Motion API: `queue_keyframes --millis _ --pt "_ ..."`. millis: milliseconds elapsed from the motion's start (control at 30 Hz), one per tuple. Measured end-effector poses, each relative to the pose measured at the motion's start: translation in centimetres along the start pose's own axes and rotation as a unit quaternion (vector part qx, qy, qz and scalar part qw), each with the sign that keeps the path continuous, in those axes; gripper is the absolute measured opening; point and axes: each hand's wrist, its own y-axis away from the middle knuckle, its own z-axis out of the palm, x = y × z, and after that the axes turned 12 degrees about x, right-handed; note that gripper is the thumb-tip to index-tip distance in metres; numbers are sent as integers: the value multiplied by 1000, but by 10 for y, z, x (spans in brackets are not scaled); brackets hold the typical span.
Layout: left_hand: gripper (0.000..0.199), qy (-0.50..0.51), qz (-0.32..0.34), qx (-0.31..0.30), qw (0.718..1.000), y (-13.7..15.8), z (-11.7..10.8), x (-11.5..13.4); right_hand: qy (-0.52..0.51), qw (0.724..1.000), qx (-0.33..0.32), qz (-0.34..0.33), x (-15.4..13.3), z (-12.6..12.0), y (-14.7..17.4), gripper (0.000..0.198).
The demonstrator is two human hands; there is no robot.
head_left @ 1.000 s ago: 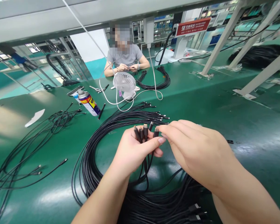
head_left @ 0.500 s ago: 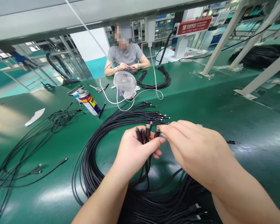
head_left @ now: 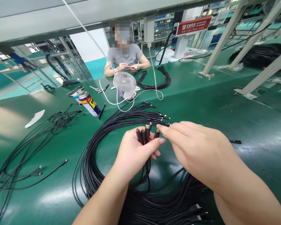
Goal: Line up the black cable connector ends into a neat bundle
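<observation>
My left hand (head_left: 133, 150) is closed around several black cables, with their connector ends (head_left: 147, 130) standing up between thumb and fingers. The metal tips point upward and the cords hang below the palm. My right hand (head_left: 194, 147) is at the right of these ends, palm turned down and fingers bent together. Its index fingertip is beside the rightmost connector (head_left: 157, 133); whether it touches is unclear. The right thumb and anything under those fingers are hidden. Beneath both wrists lies a thick bundle of black cables (head_left: 159, 203).
A curved cable bundle (head_left: 90, 156) lies behind my left arm, with loose cables (head_left: 25, 150) farther left. A spray can (head_left: 90, 104) and a white fan (head_left: 125, 82) stand beyond. Across the green table (head_left: 201, 97) sits a person (head_left: 126, 59); slanted posts (head_left: 224, 40) rise at right.
My right fingertips have shifted very slightly away from my left thumb. The left hand keeps its hold on the cable ends, and the view has moved a little.
</observation>
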Motion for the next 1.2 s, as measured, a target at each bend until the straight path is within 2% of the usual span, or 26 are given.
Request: queue_keyframes --millis 200,333,467,567,633,867,1033,1200 --pt "31 1 2 -14 1000 -3 -2 -3 2 1000 -5 12 0 -4 -1 36" --pt "28 -13 10 -15 1000 -4 -3 -6 -48 995 -18 81 4 -4 -1 30" --pt "27 -31 22 -31 999 -3 -4 -5 -206 961 -50 177 11 1 -5 23" --pt "26 -41 18 -39 998 -1 -3 -3 -313 929 -59 190 15 6 -11 13" --pt "27 -42 10 -38 998 0 -2 -2 -342 916 -60 199 15 8 -13 14" --pt "26 -22 -3 -47 999 2 0 -1 -338 914 -32 222 7 4 -15 18" --pt "26 -16 -8 -45 999 2 -1 0 -277 924 15 261 8 1 -18 18" --pt "26 -13 -7 -45 999 3 -2 0 -280 919 -35 277 11 -3 -15 13"
